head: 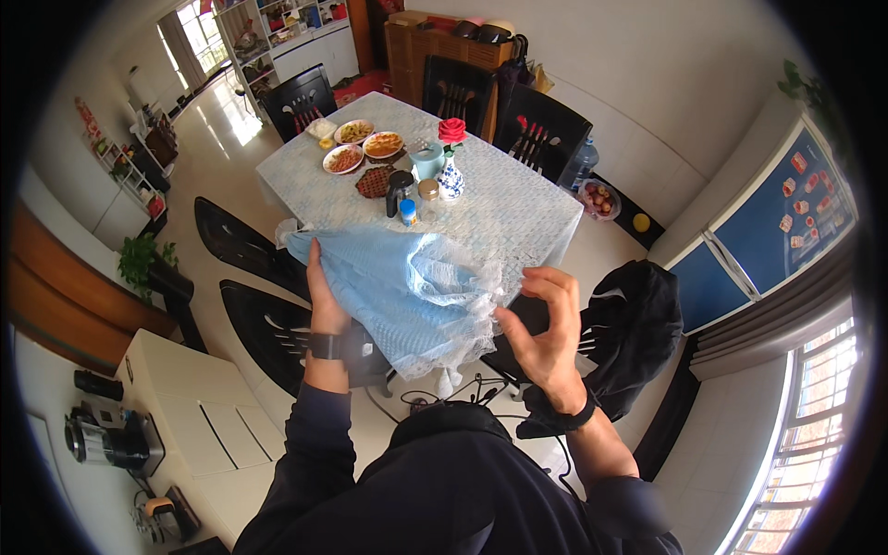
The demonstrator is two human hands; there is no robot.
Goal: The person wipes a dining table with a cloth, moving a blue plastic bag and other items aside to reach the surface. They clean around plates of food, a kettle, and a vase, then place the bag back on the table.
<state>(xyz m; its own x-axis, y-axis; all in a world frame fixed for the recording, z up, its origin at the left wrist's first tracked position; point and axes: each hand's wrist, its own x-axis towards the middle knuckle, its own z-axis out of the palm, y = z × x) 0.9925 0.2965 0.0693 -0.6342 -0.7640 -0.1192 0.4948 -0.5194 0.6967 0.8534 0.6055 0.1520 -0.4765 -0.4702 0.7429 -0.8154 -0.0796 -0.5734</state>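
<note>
A light blue mesh food cover with white lace trim (pixel 388 291) hangs folded in front of me, over the near edge of a dining table. My left hand (pixel 326 291) supports it at its left side, the fingers mostly hidden behind the fabric. Beside the lace at its right end is my right hand (pixel 548 326), thumb and fingers curled apart; whether a fingertip touches the lace is unclear. Past the cover, the lace tablecloth (pixel 513 229) bears bowls of food (pixel 383 145), a dark glass pot (pixel 400 194), a blue-capped bottle (pixel 408 213) and a jar (pixel 429 198).
A vase with a red rose (pixel 451 177) and a light blue canister (pixel 427 161) stand mid-table. Black chairs (pixel 257 333) line the left side, more the far side. A dark garment (pixel 635 326) drapes a chair at right. Cables (pixel 479 392) lie near my waist.
</note>
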